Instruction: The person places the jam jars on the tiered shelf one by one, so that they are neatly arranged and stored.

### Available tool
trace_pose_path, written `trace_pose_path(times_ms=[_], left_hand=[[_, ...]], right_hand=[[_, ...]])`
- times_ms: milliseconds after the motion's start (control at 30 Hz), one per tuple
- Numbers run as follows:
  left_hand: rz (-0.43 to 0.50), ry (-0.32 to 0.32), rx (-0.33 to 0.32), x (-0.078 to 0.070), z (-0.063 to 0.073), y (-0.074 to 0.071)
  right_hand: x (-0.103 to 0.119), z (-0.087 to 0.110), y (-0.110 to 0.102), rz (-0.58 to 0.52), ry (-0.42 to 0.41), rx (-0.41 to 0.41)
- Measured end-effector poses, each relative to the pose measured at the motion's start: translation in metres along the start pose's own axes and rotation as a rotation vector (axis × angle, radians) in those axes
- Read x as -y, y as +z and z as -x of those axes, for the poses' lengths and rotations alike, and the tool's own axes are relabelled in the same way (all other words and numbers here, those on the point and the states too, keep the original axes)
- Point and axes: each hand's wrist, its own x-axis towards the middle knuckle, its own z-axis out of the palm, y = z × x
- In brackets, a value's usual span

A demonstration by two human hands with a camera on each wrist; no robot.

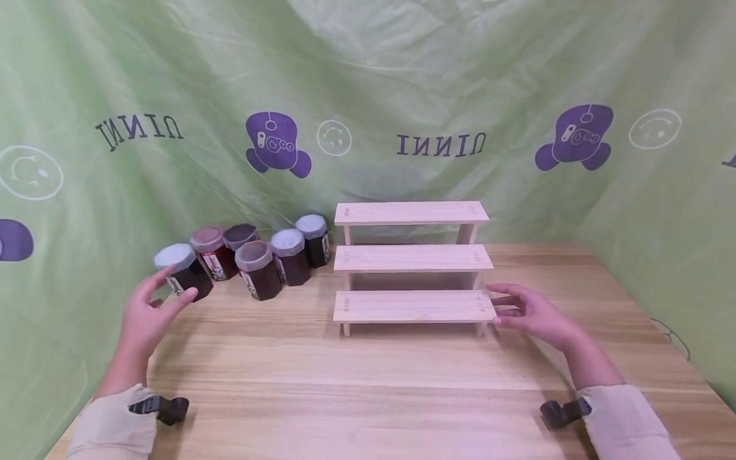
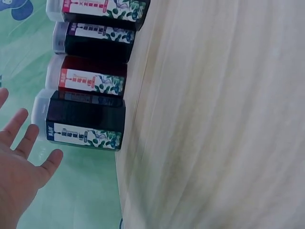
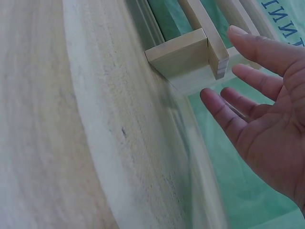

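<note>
My left hand (image 1: 151, 313) is spread beside the leftmost jar (image 1: 192, 278), a dark octagonal one with a whitish lid and a printed label. In the left wrist view the fingers (image 2: 50, 164) are apart from that jar (image 2: 86, 119), with a gap between. At the right end of a three-tier wooden step shelf (image 1: 414, 306) is my right hand (image 1: 531, 313), its fingers loosely bent around the lowest tier's end. The right wrist view has the hand (image 3: 271, 105) next to the shelf's side panel (image 3: 186, 62), holding nothing; whether a fingertip touches the wood I cannot tell.
Several more jars stand left of the shelf, among them a red one (image 1: 218, 260), a dark one with a brownish lid (image 1: 261, 278) and one at the back right (image 1: 317, 248). A green printed curtain (image 1: 368, 83) surrounds the wood-grain table (image 1: 345, 390) at the back and sides.
</note>
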Motion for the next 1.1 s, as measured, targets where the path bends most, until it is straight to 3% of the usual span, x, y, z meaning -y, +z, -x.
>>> trace_pose_path(times_ms=[233, 767, 1100], left_hand=[[-0.012, -0.016, -0.043, 0.002, -0.008, -0.003], [0.076, -0.163, -0.096, 0.011, -0.02, -0.006], [0.067, -0.158, -0.152, 0.013, -0.03, -0.006]], right_hand=[[-0.002, -0.002, 0.0, -0.009, 0.007, 0.008], [-0.008, -0.005, -0.003, -0.093, 0.029, 0.032], [-0.011, -0.008, -0.002, -0.13, 0.051, 0.027]])
